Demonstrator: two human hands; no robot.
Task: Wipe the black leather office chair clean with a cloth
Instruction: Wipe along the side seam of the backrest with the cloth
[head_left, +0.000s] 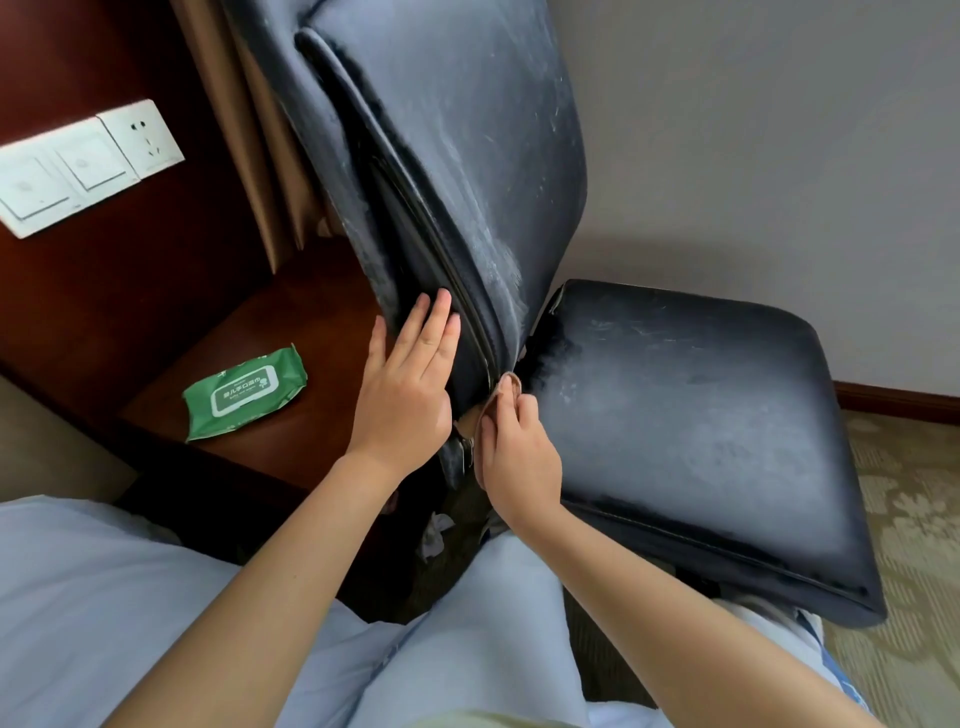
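The right hand (519, 457) pinches a small, soiled cloth (501, 397) between curled fingers and thumb, pressing it into the narrow gap where the backrest meets the seat. Only a folded edge of the cloth shows above the fingertips. The left hand (410, 379) lies flat, fingers straight and together, against the lower rear edge of the backrest, just beside the right hand; it grips nothing. The black leather office chair (675, 415) stands directly in front of the person, its seat extending to the right and its backrest rising toward the top of the view. Both surfaces carry pale, dusty streaks. To the left, 1 green pack of wet wipes (247, 392) lies flat on a dark wooden side table (311, 322), well apart from the hands. White wall switches (78, 166) sit on the wood panel above it. Crumpled white tissue (434, 535) lies on the floor below the hands.
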